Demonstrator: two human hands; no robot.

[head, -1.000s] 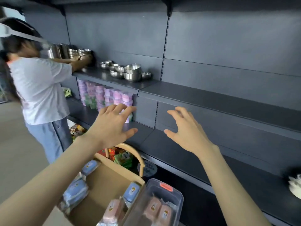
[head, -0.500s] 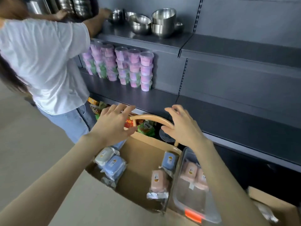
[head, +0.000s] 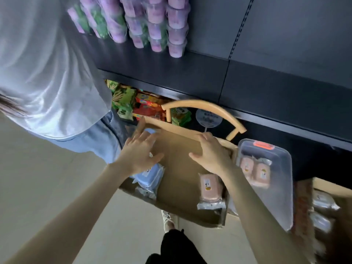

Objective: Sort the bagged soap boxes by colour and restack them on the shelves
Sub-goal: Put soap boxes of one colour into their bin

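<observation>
An open cardboard box (head: 177, 161) sits below me on a chair. Bagged blue soap boxes (head: 149, 178) lie along its left side and a bagged pink soap box (head: 209, 185) lies at its right. My left hand (head: 141, 151) hovers with spread fingers over the blue ones, holding nothing. My right hand (head: 211, 151) hangs over the box's right part with fingers relaxed, also holding nothing. A clear plastic tub (head: 266, 180) to the right holds two bagged pink soap boxes (head: 256, 171).
Dark shelves (head: 190, 73) run across the top, with stacked purple cups (head: 158, 25) on the left. A person in a white shirt (head: 43, 63) stands close at the left. The chair's wooden backrest (head: 205, 109) arcs behind the box. Another carton (head: 331, 206) sits at the right.
The view has tilted down from the shelves to the cardboard box. Both hands have dropped lower and now hang over the box's contents.
</observation>
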